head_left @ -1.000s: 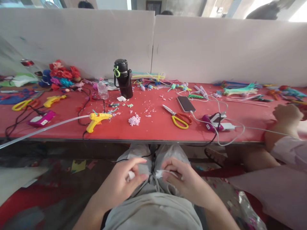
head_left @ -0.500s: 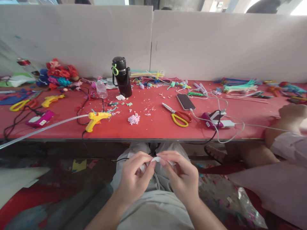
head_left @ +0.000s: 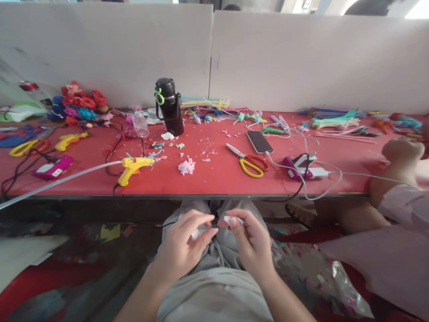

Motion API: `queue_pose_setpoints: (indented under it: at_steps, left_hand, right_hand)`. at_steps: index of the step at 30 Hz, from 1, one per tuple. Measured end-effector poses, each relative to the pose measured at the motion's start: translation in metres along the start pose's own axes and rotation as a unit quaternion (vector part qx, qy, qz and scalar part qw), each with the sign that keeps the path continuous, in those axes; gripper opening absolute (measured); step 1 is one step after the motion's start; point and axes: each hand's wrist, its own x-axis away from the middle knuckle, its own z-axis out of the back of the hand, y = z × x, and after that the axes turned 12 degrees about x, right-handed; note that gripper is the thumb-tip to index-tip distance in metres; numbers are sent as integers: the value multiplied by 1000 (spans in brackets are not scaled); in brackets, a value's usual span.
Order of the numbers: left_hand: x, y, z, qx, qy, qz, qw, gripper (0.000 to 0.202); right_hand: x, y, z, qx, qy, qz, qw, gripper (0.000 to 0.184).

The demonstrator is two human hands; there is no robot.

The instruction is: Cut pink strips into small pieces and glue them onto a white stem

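Observation:
Over my lap, below the table edge, my right hand (head_left: 250, 241) pinches a small piece of white tissue (head_left: 231, 219) between thumb and fingers. Beside it, my left hand (head_left: 187, 239) is curled, its thumb and index fingertips slightly apart. More white tissue (head_left: 195, 233) shows inside its curled fingers. A narrow gap separates the two hands. On the table ahead lie a small heap of pale pink bits (head_left: 187, 167) and scissors (head_left: 250, 164) with yellow and red handles. A yellow glue gun (head_left: 132, 169) with a long glue stick rests to the left.
The red table (head_left: 214, 179) also bears a black bottle (head_left: 170, 107), a phone (head_left: 259, 141) on a cable, purple power strips (head_left: 295, 169), pipe cleaners (head_left: 337, 120) and a second glue gun (head_left: 71, 141). White partition boards (head_left: 284, 62) stand behind. Another person's arm (head_left: 398, 165) is at right.
The white tissue stretched between both hands has come apart. My hands have separated slightly, the right one keeping a piece in its pinch. The left thumb and index finger have parted.

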Motion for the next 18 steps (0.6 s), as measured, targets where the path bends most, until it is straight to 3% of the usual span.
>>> queue_pose_setpoints:
  at_steps: [3,5,8,13,16,18]
  left_hand:
    - [0,-5,4,-22,-63,-9,998,47]
    - [-1,-7,3,-28,-96,-17,995,39]
    - [-1,-8,2,-43,-97,-13,994,19]
    - [2,-11,4,-172,-155,-23,973,25]
    - [7,-15,2,-181,-208,29,961,22]
    - [11,-16,0,-159,-215,89,959,23]
  right_hand:
    - [3,-2,-4,-71,-33,-32,996,24]
    - [5,-3,-8,-103,-53,-61,991,30]
    - [7,0,-10,-108,-85,-94,986,38]
    - [14,15,-4,-120,-203,-123,964,39]
    - [15,19,2,-48,-270,-91,957,33]
    - [13,19,4,53,-271,-30,961,31]
